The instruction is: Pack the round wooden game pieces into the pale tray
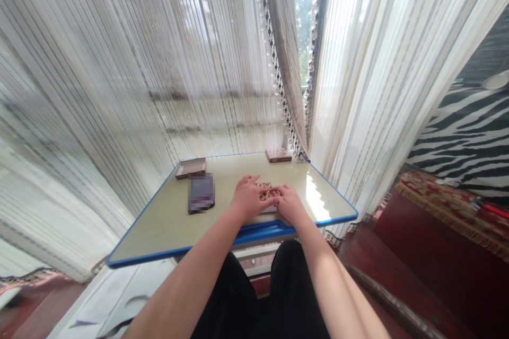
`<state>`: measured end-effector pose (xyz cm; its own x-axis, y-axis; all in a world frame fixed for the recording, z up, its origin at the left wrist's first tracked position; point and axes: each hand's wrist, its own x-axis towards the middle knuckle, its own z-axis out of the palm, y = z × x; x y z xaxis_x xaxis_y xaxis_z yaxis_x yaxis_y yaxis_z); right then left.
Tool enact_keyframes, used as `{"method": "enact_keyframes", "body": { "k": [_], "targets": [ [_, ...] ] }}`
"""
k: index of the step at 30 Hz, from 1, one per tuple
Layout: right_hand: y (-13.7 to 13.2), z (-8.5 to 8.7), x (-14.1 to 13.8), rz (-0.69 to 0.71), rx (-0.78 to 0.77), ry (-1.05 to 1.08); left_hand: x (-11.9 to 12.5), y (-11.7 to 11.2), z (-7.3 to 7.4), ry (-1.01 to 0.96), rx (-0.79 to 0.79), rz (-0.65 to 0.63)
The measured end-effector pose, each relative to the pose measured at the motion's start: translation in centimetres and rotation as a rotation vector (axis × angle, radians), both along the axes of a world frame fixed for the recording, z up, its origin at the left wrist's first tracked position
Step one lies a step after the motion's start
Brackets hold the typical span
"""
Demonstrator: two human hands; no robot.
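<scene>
Near the front edge of the table, between my hands, lies a small light box or tray with brown-and-white patterned pieces in or on it. The exact kind of pieces is too small to make out. My left hand reaches over its left side, with fingers spread and stretched across the pattern. From the right, my right hand touches the edge of the patterned thing with its fingers slightly bent and apart. My fingers hide much of the pattern.
The pale tabletop has a blue rim. A blurred-out phone-like object lies at left, by an open shallow box. A flat brown box sits at the back right. String curtains hang behind; dark red furniture stands at right.
</scene>
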<state>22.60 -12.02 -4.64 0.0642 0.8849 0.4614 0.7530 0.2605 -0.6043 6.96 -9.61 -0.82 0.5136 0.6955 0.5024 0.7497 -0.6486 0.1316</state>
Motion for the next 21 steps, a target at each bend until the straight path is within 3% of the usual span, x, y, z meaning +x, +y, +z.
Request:
{"method": "enact_keyframes", "body": {
  "k": [7, 11, 17, 21],
  "targets": [
    [-0.2, 0.3, -0.2, 0.000, -0.032, 0.049, 0.3, -0.3, -0.1, -0.074, 0.036, 0.018],
    [-0.2, 0.4, -0.3, -0.037, -0.024, 0.104, -0.7, 0.5, 0.5, -0.293, 0.025, 0.107],
    [-0.1, 0.2, -0.1, -0.044, -0.005, 0.132, -4.4, 3.6, -0.3, -0.860, -0.225, 0.151],
    [0.0, 0.0, 0.0, -0.076, 0.004, 0.109, -4.5, 4.5, -1.9, -0.952, -0.382, 0.109]
  ]
}}
